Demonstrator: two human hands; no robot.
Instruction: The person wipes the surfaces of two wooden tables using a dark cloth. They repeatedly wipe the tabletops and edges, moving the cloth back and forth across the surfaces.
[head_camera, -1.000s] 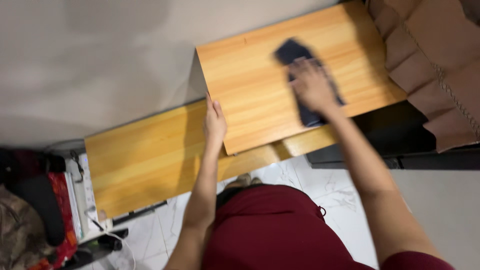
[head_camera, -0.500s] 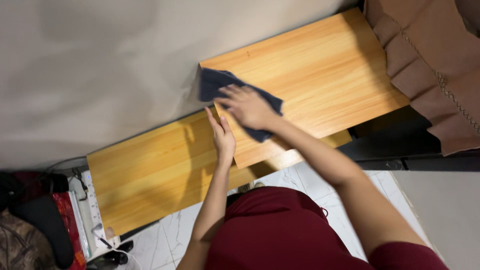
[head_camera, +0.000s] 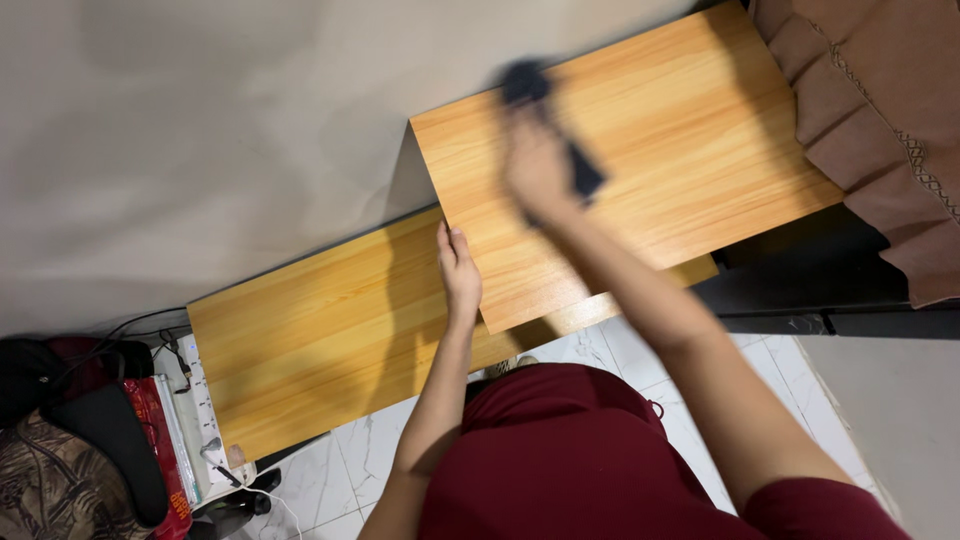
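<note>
Right hand (head_camera: 537, 165), blurred, lies on a dark cloth (head_camera: 560, 125) near the far edge of the upper wooden desk (head_camera: 680, 150); whether its grip is closed on the cloth or merely flat on it cannot be told. Left hand (head_camera: 460, 275), fingers extended and holding nothing, rests against the near left edge of that desk, just above the lower wooden desk (head_camera: 310, 330). A white power strip (head_camera: 205, 425) lies beside the lower desk's left edge, and a brown curtain (head_camera: 890, 110) hangs at the upper desk's right edge.
</note>
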